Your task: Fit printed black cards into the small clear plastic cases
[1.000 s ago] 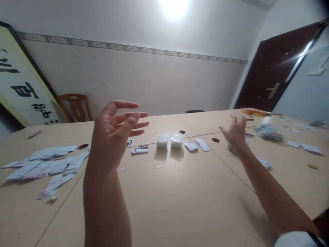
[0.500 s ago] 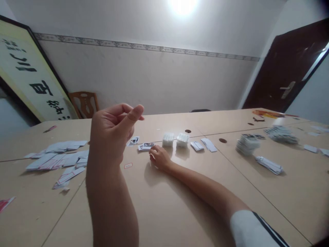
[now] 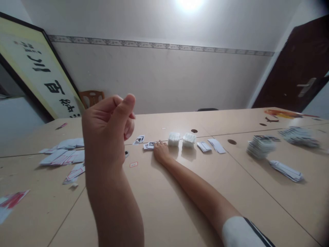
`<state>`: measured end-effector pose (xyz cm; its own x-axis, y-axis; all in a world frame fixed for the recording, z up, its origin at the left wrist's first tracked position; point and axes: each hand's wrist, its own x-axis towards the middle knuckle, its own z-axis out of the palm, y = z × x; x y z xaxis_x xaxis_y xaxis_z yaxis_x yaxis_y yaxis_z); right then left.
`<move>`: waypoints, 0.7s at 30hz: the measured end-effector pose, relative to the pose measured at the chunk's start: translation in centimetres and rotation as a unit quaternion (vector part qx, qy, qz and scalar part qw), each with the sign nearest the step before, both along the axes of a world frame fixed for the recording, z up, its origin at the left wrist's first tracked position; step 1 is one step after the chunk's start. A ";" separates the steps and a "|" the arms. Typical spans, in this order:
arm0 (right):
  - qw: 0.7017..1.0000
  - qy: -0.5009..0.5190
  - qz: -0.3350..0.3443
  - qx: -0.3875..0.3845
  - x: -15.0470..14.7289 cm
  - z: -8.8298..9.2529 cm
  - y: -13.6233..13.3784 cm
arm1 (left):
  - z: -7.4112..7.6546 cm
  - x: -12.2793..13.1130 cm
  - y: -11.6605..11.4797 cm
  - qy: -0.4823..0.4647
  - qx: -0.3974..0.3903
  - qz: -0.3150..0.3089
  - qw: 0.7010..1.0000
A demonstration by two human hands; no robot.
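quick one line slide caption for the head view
Right hand reaches small printed cards on the tan table; left hand is raised, fingers curled.

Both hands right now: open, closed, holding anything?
Left hand: raised, curled shut, nothing visible in it.
Right hand: on the table, fingertips at small cards; grip cannot be told.

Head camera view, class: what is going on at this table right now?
A person is at a tan table. Their right hand reaches across it, touching a small pile of picture cards beside two white blocks. Their left hand is raised and curled; whether it holds anything is unclear. Taller card stacks lie right, loose slips left.
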<state>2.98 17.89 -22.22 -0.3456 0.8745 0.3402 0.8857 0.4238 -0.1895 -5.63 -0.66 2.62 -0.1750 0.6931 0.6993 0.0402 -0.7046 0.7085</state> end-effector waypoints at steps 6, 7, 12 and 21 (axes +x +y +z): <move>1.000 -0.022 0.008 0.005 0.3 0.7 -0.1 | -0.3 0.1 0.8 0.009 0.013 -0.007 1.000; 1.000 -0.023 0.007 0.004 0.3 0.7 0.0 | -0.3 0.2 1.0 0.004 0.025 -0.007 1.000; 1.000 -0.010 0.007 0.000 0.4 0.8 0.2 | -0.4 0.3 1.8 -0.013 0.065 -0.010 0.998; 0.988 0.142 -0.011 0.062 1.5 4.1 -1.1 | -0.4 0.6 1.3 -0.009 0.069 -0.007 0.998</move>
<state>4.45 16.82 -18.13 -0.2028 0.8260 0.5259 0.8132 0.4413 -0.3795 -5.02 0.65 2.24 -0.1798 0.5930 0.7849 0.0181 -0.7958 0.6054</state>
